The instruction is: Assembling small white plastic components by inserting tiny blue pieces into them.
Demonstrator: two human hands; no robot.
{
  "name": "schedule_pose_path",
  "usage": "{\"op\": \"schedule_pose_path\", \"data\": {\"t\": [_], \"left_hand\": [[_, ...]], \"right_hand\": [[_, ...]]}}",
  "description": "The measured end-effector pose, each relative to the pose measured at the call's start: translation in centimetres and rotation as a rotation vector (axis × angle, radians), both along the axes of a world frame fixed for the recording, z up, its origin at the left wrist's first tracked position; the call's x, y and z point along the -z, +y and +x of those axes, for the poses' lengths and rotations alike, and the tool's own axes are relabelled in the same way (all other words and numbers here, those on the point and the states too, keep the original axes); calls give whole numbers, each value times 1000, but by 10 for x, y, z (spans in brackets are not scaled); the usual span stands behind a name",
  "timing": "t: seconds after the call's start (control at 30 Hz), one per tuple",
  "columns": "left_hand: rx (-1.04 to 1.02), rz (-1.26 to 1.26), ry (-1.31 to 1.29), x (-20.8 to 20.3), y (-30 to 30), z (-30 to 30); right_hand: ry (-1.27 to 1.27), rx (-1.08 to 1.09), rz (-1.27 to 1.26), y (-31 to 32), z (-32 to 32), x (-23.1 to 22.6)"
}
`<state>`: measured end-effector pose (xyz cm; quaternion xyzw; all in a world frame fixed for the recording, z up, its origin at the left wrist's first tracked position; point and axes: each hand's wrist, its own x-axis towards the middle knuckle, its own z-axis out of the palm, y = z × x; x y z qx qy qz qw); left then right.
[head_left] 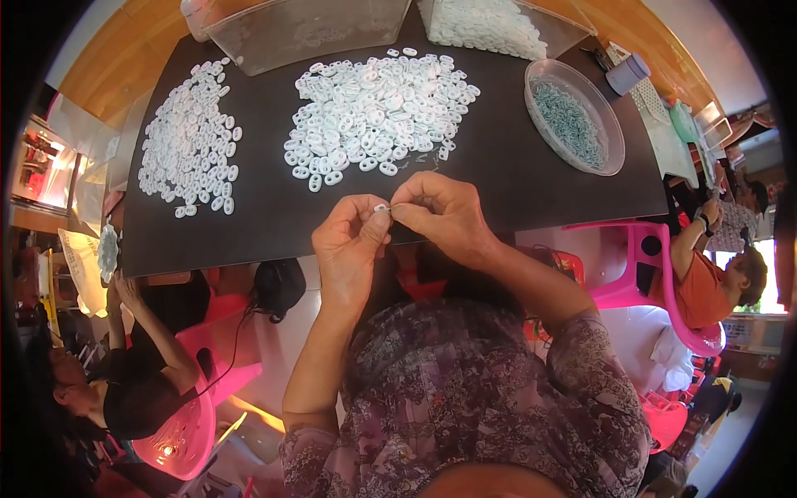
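Note:
Over the table's near edge, my two hands meet at their fingertips. My left hand (353, 236) is closed, pinching a small white oval plastic piece (380, 207) between thumb and forefinger. Against that piece, my right hand (444, 212) is also closed in a pinch; a thin sliver shows at its fingertips, too small to name. Beyond my hands lies a large heap of white two-holed oval pieces (374, 108), with a few loose thin metal pins (423, 158) at its near right edge. To the right, a round clear dish (614, 141) holds many grey-green thin pins (569, 120).
A second spread of white pieces (191, 137) covers the dark table's (266, 166) left part. Clear bins (307, 37) stand along the far side, one filled with white pieces (486, 25). A lidded jar (627, 75) is at far right. People sit left and right on pink chairs (635, 249).

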<state>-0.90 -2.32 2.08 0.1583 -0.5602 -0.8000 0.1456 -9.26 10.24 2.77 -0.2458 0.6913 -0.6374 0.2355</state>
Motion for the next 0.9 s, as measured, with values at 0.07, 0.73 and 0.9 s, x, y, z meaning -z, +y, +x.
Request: {"op": "schedule_pose_path", "data": {"t": [0.07,0.73,0.9], "left_hand": [[-23,-82,-1,3,1,1],[-142,-429,15,9,9,3],[-86,-412,-23,6,1,4]], "right_hand": [[17,-6,17,0,0,1],[89,-27,37,-1,2,6],[83,-90,65,0,-3,3]]}}
